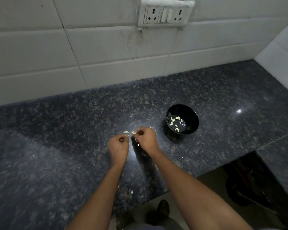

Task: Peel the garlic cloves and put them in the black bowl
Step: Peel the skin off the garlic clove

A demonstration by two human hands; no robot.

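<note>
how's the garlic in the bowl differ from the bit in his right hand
The cloves in the black bowl lie loose on its bottom, several together, untouched; the piece in the right hand is single, pinched at the fingertips above the counter. Both look pale; whether the held piece is peeled is too small to tell.

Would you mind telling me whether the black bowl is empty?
Not empty: several pale peeled garlic cloves lie inside the upright black bowl.

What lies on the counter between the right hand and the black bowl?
In the head view, nothing that can be made out: only bare dark counter and shadow separate the right hand from the bowl.
</note>
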